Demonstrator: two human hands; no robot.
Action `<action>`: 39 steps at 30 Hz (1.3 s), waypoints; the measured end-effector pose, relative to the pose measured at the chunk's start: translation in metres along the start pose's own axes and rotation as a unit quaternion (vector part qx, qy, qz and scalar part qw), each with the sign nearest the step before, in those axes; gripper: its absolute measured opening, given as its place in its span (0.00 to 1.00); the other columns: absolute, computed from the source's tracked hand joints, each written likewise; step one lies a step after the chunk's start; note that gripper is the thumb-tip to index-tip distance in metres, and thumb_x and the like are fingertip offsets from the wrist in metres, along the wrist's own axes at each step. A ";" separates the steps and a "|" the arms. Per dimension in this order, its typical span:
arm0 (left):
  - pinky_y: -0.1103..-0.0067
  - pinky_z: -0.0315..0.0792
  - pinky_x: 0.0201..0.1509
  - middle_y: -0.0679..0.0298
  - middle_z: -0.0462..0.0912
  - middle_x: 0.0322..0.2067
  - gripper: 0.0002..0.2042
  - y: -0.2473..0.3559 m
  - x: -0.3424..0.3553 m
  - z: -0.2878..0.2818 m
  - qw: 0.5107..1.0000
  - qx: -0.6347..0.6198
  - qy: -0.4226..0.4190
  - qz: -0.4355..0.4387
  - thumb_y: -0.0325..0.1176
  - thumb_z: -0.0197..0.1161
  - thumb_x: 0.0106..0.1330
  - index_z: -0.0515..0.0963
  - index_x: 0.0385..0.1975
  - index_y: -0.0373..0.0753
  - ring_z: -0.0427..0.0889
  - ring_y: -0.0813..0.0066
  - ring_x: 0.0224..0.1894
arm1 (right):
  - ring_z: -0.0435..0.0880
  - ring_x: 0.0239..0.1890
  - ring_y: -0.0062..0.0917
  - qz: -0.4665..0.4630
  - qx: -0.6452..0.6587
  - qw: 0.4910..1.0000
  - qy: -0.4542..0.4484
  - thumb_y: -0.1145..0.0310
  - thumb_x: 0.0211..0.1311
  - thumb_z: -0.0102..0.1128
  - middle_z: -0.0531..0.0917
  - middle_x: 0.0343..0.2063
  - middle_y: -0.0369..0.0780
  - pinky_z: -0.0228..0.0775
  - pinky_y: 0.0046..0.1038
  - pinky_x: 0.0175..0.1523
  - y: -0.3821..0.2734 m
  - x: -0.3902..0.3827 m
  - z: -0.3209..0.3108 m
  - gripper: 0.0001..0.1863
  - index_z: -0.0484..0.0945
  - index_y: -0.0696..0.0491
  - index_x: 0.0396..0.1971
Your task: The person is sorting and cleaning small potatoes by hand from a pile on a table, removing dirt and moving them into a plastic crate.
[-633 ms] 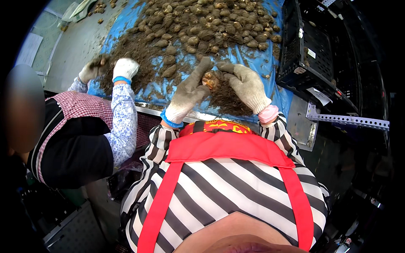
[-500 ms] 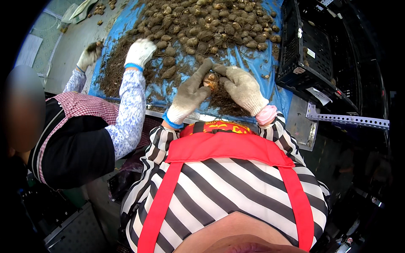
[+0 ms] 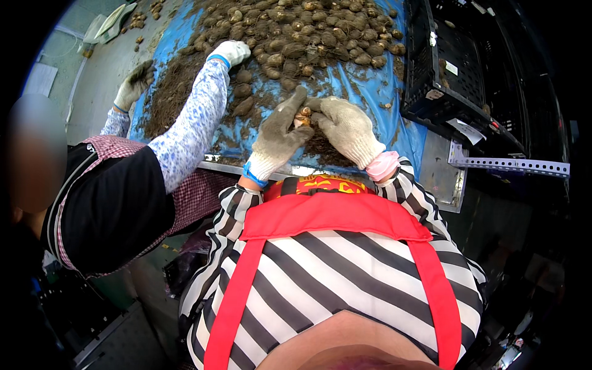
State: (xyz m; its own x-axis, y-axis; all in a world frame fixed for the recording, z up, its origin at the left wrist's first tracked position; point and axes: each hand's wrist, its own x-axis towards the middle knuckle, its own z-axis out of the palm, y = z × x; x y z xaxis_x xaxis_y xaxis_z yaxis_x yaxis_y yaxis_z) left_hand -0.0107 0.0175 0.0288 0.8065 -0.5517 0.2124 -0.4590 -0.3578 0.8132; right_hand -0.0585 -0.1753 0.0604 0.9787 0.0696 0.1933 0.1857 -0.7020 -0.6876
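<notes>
Between my two gloved hands is a small brown taro corm (image 3: 303,118) with pale, stripped patches. My left hand (image 3: 279,132), in a soiled white knit glove, is closed on its left side. The fingers of my right hand (image 3: 348,128), gloved alike, curl against its right side and partly hide it. Both hands are low over a blue plastic sheet (image 3: 385,126) strewn with soil. Beneath and beside my right hand lies a patch of dark root fibres (image 3: 320,148). Farther off, a large heap of hairy taro corms (image 3: 308,34) covers the sheet.
At my left a co-worker reaches one gloved hand (image 3: 229,53) to the heap's edge; their other glove (image 3: 134,86) holds something dark. Black plastic crates (image 3: 431,102) stand to the right, near a perforated metal bar (image 3: 512,163). Loose root litter (image 3: 166,102) lies left.
The co-worker's nearer hand has moved right and away from me, to the heap. My hands stay around the taro corm, my right fingers slightly closer over it.
</notes>
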 end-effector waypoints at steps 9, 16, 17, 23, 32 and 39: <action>0.75 0.68 0.70 0.54 0.74 0.67 0.36 0.008 0.001 0.002 0.949 -0.284 0.043 -0.131 0.23 0.61 0.61 0.63 0.74 0.33 0.74 0.65 0.67 | 0.86 0.45 0.48 0.051 -0.124 0.991 0.019 0.69 0.64 0.58 0.86 0.40 0.50 0.79 0.44 0.50 0.022 0.026 0.022 0.08 0.82 0.57 0.37; 0.73 0.62 0.75 0.56 0.72 0.68 0.36 0.000 0.013 -0.011 0.926 -0.363 0.059 -0.086 0.18 0.56 0.60 0.62 0.74 0.32 0.69 0.66 0.71 | 0.84 0.52 0.44 0.066 0.023 0.997 -0.024 0.67 0.68 0.56 0.86 0.46 0.47 0.75 0.39 0.58 0.045 0.014 0.007 0.14 0.84 0.53 0.49; 0.72 0.62 0.76 0.54 0.70 0.69 0.37 0.003 0.013 -0.011 0.909 -0.399 0.046 -0.111 0.18 0.56 0.60 0.61 0.74 0.32 0.68 0.65 0.72 | 0.84 0.53 0.43 0.056 0.067 0.996 -0.019 0.66 0.69 0.56 0.86 0.47 0.46 0.75 0.38 0.59 0.045 0.013 0.005 0.16 0.84 0.51 0.52; 0.73 0.63 0.75 0.54 0.68 0.70 0.40 0.015 0.014 -0.015 0.882 -0.453 0.024 -0.123 0.21 0.60 0.61 0.56 0.76 0.32 0.68 0.65 0.72 | 0.84 0.54 0.42 0.062 0.130 0.989 0.018 0.58 0.67 0.62 0.86 0.49 0.46 0.74 0.37 0.59 0.017 0.019 -0.010 0.21 0.83 0.48 0.57; 0.77 0.75 0.63 0.53 0.71 0.67 0.40 0.008 0.017 -0.011 0.947 -0.295 0.031 -0.119 0.20 0.61 0.62 0.54 0.76 0.31 0.77 0.72 0.62 | 0.85 0.46 0.44 0.042 0.048 0.996 0.054 0.61 0.64 0.64 0.86 0.39 0.47 0.76 0.41 0.52 -0.008 0.030 0.010 0.14 0.85 0.49 0.47; 0.63 0.71 0.72 0.49 0.64 0.70 0.42 0.006 0.014 -0.007 0.826 -0.560 0.018 -0.065 0.25 0.64 0.60 0.51 0.75 0.29 0.72 0.59 0.68 | 0.86 0.45 0.45 0.114 -0.050 0.992 0.021 0.66 0.67 0.58 0.87 0.40 0.47 0.76 0.43 0.53 0.062 0.033 0.025 0.10 0.85 0.53 0.43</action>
State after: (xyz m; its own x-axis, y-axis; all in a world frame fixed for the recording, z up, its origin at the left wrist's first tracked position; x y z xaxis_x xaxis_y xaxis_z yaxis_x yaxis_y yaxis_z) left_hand 0.0004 0.0130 0.0402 0.8412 -0.5343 0.0830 0.2492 0.5193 0.8175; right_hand -0.0125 -0.1986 0.0067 0.9894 -0.1271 0.0702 -0.0524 -0.7632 -0.6440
